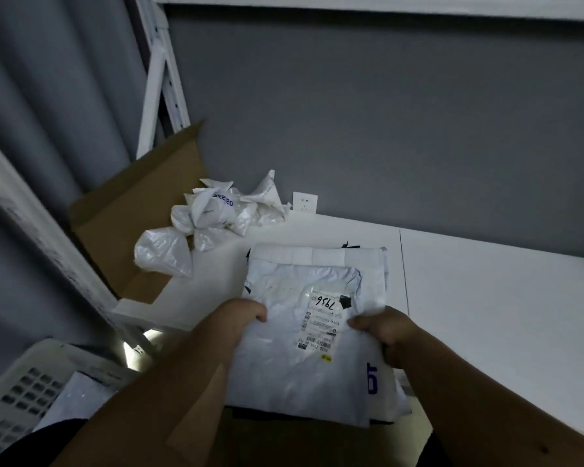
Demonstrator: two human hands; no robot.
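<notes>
A white plastic mailer parcel (pixel 304 332) with a shipping label marked "7936" lies over the near edge of a white shelf (pixel 486 298). My left hand (pixel 240 318) grips its left edge, fingers curled over the top. On the other side, my right hand (pixel 385 335) grips the right edge beside the label. Under the parcel sits another flat white package (pixel 317 256), its far edge showing. A brown box (pixel 284 439) lies below my forearms.
An open cardboard box (pixel 129 230) stands at the shelf's left end, with several crumpled white plastic bags (pixel 216 214) heaped beside and in it. A wall socket (pixel 304 202) sits on the grey wall. A white perforated basket (pixel 17 399) is at lower left, beside white rack posts (pixel 159 79).
</notes>
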